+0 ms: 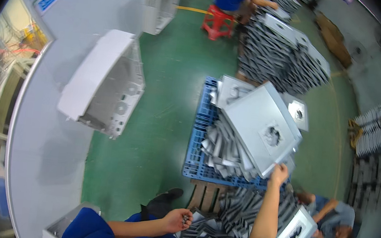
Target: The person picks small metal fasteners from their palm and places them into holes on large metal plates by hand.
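My right hand (279, 173) reaches forward and grips the near corner of a light grey sheet-metal panel (258, 122). The panel is square and tilted, with a ragged-looking round opening near its right side. It lies over a stack of similar metal panels (225, 146) on a blue plastic pallet (191, 154). My left hand (177, 220) is held low in front of my body, fingers curled round a few small dark pieces whose kind I cannot make out. Below it are more stacked metal panels (207, 236).
White metal housings (96, 75) hang along the grey wall at left. A person in blue sits on a red stool (218, 23) beside a tall panel pile (277, 58). Another person (334, 220) bends at right near an upright panel (294, 236). A wooden pallet (205, 196) adjoins the blue one.
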The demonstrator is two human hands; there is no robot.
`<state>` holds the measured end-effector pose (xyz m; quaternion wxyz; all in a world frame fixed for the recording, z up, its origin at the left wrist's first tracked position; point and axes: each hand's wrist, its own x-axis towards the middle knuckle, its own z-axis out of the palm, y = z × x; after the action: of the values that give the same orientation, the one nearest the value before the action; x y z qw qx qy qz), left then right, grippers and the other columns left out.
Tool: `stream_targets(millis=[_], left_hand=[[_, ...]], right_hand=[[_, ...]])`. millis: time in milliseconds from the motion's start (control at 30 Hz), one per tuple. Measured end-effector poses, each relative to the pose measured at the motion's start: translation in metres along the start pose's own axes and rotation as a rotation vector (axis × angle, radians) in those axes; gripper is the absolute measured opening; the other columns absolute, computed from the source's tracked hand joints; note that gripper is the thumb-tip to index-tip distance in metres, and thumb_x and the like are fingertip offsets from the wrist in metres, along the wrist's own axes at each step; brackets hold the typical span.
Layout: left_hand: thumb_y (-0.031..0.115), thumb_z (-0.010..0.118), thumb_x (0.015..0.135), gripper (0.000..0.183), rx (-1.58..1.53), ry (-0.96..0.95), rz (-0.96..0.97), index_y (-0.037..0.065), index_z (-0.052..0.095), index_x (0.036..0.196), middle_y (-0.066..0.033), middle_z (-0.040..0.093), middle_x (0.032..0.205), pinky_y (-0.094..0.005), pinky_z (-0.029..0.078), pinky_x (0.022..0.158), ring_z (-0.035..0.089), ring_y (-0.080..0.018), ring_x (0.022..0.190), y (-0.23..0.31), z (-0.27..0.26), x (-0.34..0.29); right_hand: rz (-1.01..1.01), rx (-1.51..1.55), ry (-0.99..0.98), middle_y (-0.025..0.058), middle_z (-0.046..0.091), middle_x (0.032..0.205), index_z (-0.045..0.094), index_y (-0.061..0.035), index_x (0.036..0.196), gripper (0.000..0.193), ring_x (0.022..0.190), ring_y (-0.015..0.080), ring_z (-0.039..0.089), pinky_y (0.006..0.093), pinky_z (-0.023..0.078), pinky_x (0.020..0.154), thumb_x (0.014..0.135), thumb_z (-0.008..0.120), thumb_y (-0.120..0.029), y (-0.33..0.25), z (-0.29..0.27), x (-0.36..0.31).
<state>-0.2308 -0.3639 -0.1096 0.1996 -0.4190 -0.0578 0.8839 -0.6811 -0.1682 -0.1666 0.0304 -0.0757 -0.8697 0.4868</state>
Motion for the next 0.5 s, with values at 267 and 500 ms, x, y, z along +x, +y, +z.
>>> stream_targets(millis=[267, 500], left_hand=[[0.026, 0.049, 0.096, 0.021, 0.026, -0.059, 0.116, 0.007, 0.055, 0.087, -0.0014, 0.052, 0.075, -0.0253, 0.036, 0.050, 0.047, -0.0131, 0.061, -0.027, -0.005, 0.019], [0.023, 0.051, 0.096, 0.017, 0.106, -0.081, 0.274, 0.007, 0.055, 0.094, 0.0004, 0.051, 0.072, -0.0233, 0.033, 0.050, 0.044, -0.0099, 0.059, -0.067, -0.009, -0.002]], right_hand=[[-0.382, 0.327, -0.452, 0.0000, 0.047, 0.069, 0.055, -0.0031, 0.095, 0.004, 0.055, 0.0064, 0.037, 0.0211, 0.030, 0.049, 0.091, 0.055, -0.006, 0.042, -0.040, -0.203], [0.246, 0.415, -0.824, 0.0165, 0.065, 0.101, 0.057, 0.0047, 0.112, 0.023, 0.087, 0.0243, 0.064, 0.0361, 0.054, 0.080, 0.091, 0.059, -0.004, 0.063, -0.096, -0.394]])
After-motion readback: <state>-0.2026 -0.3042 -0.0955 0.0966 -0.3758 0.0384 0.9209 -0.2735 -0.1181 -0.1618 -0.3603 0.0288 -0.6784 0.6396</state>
